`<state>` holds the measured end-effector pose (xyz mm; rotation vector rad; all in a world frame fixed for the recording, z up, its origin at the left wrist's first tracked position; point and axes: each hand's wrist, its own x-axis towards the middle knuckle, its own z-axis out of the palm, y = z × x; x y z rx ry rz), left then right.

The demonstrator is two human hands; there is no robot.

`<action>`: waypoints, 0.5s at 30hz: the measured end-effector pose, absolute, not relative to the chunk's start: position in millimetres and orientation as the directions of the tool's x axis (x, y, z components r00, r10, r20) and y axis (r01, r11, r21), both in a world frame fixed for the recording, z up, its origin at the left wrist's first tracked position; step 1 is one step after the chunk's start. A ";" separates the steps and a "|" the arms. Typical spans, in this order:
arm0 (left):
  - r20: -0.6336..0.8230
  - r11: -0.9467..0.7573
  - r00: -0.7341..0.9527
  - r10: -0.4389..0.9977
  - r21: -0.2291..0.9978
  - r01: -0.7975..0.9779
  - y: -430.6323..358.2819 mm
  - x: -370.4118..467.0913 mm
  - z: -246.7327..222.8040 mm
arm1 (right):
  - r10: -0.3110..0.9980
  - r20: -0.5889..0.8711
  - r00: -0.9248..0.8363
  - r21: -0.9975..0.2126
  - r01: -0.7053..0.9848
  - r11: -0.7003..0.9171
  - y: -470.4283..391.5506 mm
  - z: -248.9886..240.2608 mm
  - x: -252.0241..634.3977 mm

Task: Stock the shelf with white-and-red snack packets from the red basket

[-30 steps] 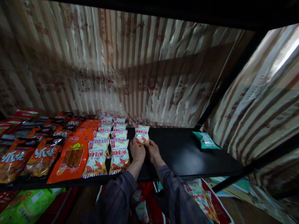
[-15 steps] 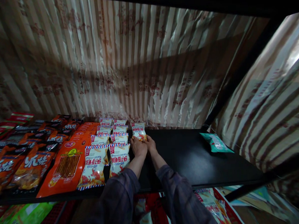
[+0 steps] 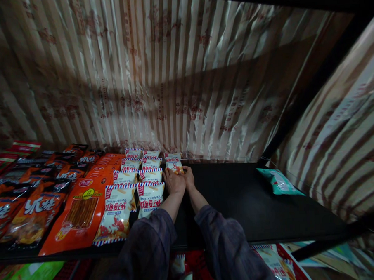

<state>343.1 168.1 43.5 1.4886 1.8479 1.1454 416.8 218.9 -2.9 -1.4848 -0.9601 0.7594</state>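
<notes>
A small white snack bag (image 3: 173,161) with red lettering stands at the back of the black shelf (image 3: 239,208). My left hand (image 3: 175,182) grips its lower left part, fingers curled at the bag's bottom edge. From the other side my right hand (image 3: 189,179) holds the lower right corner, close against the left hand. Just left of my hands are two columns of matching white snack bags (image 3: 150,199), leaning in rows from front to back. My fingertips are partly hidden behind the bag and each other.
Orange bags of stick snacks (image 3: 81,210) and black-and-orange snack bags (image 3: 38,212) fill the shelf's left side. A teal packet (image 3: 278,181) lies at the right end. Striped plastic sheeting (image 3: 171,74) hangs behind. Below are a green bag (image 3: 35,278) and more white bags (image 3: 273,262).
The view has shifted slightly, so the teal packet appears farther right. Both hands stay on the same white bag at the back, almost unmoved.
</notes>
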 end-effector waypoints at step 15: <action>0.074 0.107 -0.305 0.949 0.837 0.537 181.5 341.0 51.5 | 0.906 0.069 0.417 -0.989 0.151 0.005 239.7 -6.4 405.9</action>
